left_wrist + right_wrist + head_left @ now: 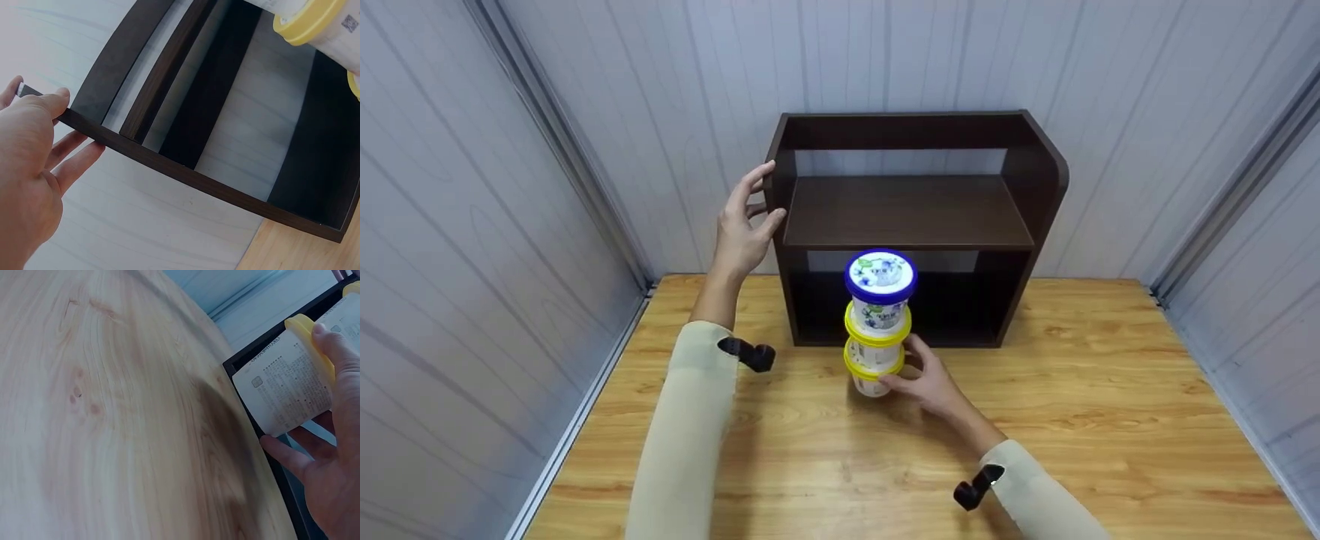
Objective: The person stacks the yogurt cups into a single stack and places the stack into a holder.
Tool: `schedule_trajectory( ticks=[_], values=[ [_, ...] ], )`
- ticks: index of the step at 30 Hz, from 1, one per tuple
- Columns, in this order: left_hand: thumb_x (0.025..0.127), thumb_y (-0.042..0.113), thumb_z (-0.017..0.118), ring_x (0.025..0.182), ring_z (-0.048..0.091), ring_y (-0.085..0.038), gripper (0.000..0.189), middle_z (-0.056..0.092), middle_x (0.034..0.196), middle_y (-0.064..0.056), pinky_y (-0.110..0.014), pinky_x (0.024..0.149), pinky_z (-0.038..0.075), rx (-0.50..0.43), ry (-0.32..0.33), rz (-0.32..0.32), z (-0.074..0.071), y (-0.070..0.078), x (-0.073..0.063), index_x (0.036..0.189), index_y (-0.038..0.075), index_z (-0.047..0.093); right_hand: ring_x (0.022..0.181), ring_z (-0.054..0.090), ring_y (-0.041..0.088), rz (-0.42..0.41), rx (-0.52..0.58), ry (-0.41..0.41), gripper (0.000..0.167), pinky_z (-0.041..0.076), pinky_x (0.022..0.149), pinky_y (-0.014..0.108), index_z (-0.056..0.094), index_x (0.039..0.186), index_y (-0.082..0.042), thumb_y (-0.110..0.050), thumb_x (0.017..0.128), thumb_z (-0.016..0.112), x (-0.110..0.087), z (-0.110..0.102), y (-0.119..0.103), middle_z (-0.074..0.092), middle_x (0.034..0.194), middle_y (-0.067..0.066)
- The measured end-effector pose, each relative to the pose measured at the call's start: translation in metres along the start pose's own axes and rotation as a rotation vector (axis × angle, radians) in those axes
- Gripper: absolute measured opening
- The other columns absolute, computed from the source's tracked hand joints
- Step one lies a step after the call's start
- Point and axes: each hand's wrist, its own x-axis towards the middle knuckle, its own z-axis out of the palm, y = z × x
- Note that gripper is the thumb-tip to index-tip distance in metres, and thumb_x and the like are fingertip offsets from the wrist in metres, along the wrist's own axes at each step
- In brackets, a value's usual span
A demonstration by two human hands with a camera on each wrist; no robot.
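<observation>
A stack of three white tubs stands in front of a dark brown two-tier shelf [911, 214]. On top is a tub with a blue lid [883, 271]; below it come a middle tub with a yellow lid [872, 354] and a bottom tub with a yellow lid [287, 385]. My right hand [934, 386] grips the bottom tub from the right, thumb at its yellow lid and fingers round its far side. The left hand [742, 236] holds the shelf's left side panel, its thumb and fingers on either side of the panel edge in the left wrist view.
Light wooden table [1110, 420] runs under the shelf and hands. A pale panelled wall [720, 82] rises behind the shelf, with similar walls at left and right. Black wrist mounts [754, 354] sit on both sleeves.
</observation>
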Motion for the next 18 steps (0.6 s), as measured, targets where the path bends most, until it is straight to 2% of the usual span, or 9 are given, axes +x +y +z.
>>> schedule_trajectory(
  ticks=[8, 12, 18],
  values=[
    [0.106, -0.007, 0.070, 0.153, 0.054, -0.030, 0.065, 0.051, 0.173, -0.013, -0.048, 0.124, 0.055, 0.011, -0.005, -0.004, -0.002, 0.003, -0.001, 0.167, 0.009, 0.053, 0.152, 0.057, 0.045, -0.008, -0.011, 0.022, 0.080, 0.056, 0.121, 0.058, 0.048, 0.165, -0.002, -0.015, 0.098, 0.089, -0.001, -0.008, -0.014, 0.057, 0.165, 0.025],
    [0.106, -0.006, 0.070, 0.153, 0.054, -0.030, 0.065, 0.051, 0.173, -0.012, -0.048, 0.124, 0.055, 0.014, -0.006, -0.013, -0.004, 0.003, -0.002, 0.167, 0.011, 0.053, 0.151, 0.058, 0.042, -0.005, -0.002, 0.029, 0.080, 0.058, 0.117, 0.051, 0.048, 0.165, -0.004, -0.014, 0.098, 0.089, -0.002, -0.012, -0.024, 0.059, 0.165, 0.023],
    [0.105, -0.009, 0.070, 0.152, 0.055, -0.030, 0.066, 0.052, 0.172, -0.013, -0.049, 0.125, 0.055, -0.002, -0.005, -0.012, -0.004, 0.005, -0.001, 0.166, 0.009, 0.053, 0.145, 0.062, 0.039, -0.025, -0.014, 0.040, 0.076, 0.064, 0.104, 0.041, 0.051, 0.163, -0.005, -0.013, 0.097, 0.088, -0.004, -0.019, -0.039, 0.062, 0.160, 0.022]
  ],
)
